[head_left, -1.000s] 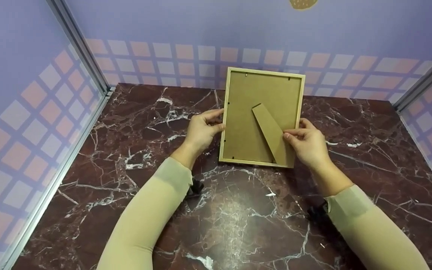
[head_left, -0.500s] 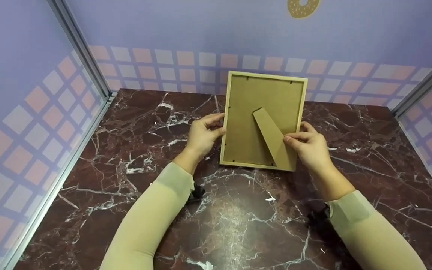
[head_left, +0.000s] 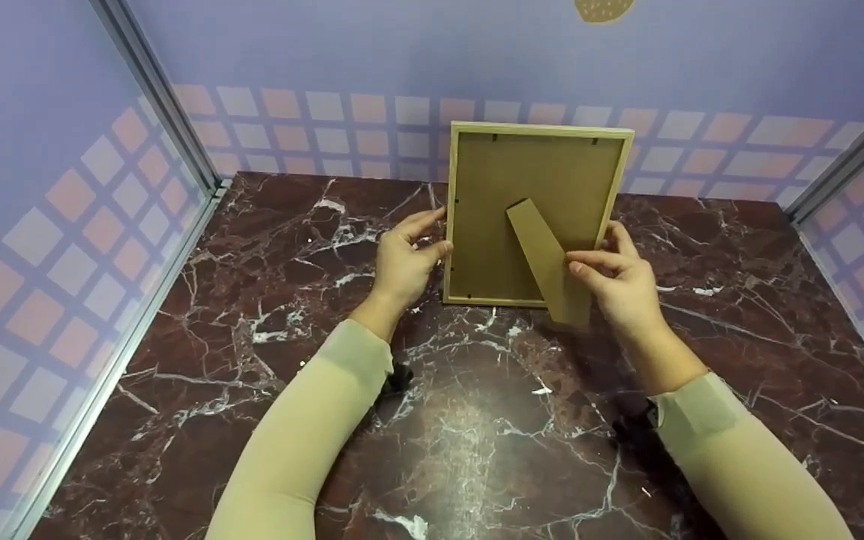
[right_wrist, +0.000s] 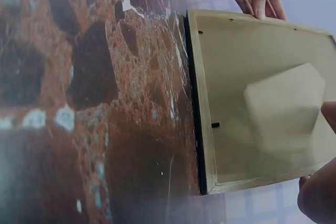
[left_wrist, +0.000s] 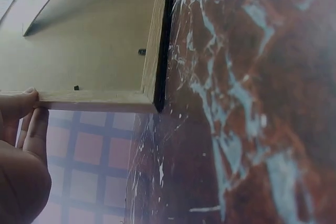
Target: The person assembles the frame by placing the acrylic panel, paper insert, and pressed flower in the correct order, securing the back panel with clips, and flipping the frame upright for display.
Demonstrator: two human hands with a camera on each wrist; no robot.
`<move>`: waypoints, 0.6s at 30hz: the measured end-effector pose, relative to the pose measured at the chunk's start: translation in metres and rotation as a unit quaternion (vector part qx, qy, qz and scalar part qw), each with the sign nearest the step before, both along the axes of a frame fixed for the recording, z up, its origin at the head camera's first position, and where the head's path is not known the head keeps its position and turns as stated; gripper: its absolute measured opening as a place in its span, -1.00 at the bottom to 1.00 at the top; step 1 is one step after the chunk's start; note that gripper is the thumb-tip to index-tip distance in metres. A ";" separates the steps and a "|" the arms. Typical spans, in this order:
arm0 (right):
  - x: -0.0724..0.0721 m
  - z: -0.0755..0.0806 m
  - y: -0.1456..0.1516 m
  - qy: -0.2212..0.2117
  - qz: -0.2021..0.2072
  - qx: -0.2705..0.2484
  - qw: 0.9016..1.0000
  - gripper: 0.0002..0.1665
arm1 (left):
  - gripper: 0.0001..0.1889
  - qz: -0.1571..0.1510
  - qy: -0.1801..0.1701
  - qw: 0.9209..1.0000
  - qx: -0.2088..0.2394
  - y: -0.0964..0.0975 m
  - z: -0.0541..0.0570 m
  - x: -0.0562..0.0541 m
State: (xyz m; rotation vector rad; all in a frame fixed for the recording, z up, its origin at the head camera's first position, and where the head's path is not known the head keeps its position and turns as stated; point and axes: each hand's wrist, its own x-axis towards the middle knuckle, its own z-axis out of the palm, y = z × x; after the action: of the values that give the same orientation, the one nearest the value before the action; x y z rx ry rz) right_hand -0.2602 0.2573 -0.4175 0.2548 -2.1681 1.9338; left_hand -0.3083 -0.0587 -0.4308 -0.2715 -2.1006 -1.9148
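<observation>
A picture frame with a pale wood border stands nearly upright on the table, its brown backing board towards me. From the middle of the board an easel leg slants down to the right, its foot below the lower edge of the frame. My left hand grips the left side of the frame between thumb and fingers. With thumb and forefinger my right hand pinches the leg's right edge, other fingers behind the frame's right side. In the right wrist view the leg stands away from the board. The front is hidden.
The tabletop is dark red marbled stone with white veins. A lilac wall with pink and white squares rises behind the frame. Side panels with metal strips border the table left and right.
The frame has tilted more upright, and its lower edge has shifted back towards the wall. The leg's foot now juts out below that edge. Both hands keep their hold.
</observation>
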 end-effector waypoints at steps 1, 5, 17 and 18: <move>0.000 -0.001 0.000 0.003 -0.001 0.001 1.000 -0.75 | -0.44 0.001 0.002 1.000 0.004 0.001 0.000 -0.001; -0.002 -0.004 -0.001 0.009 -0.013 0.008 1.000 -0.65 | -0.44 0.004 0.007 1.000 0.022 0.002 0.001 -0.003; -0.002 -0.012 -0.005 0.069 -0.042 0.100 0.992 -0.80 | -0.46 0.017 0.045 0.999 -0.014 0.000 0.002 -0.003; -0.002 -0.011 -0.005 0.076 -0.040 0.097 0.992 -0.83 | -0.46 0.016 0.049 0.999 -0.013 0.001 0.002 -0.004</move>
State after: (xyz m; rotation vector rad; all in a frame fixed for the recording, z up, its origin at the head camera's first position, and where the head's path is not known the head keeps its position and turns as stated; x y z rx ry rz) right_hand -0.2620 0.2525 -0.4290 0.3309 -2.2289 1.6074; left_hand -0.3120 -0.0577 -0.4289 -0.3298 -2.0541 -1.8204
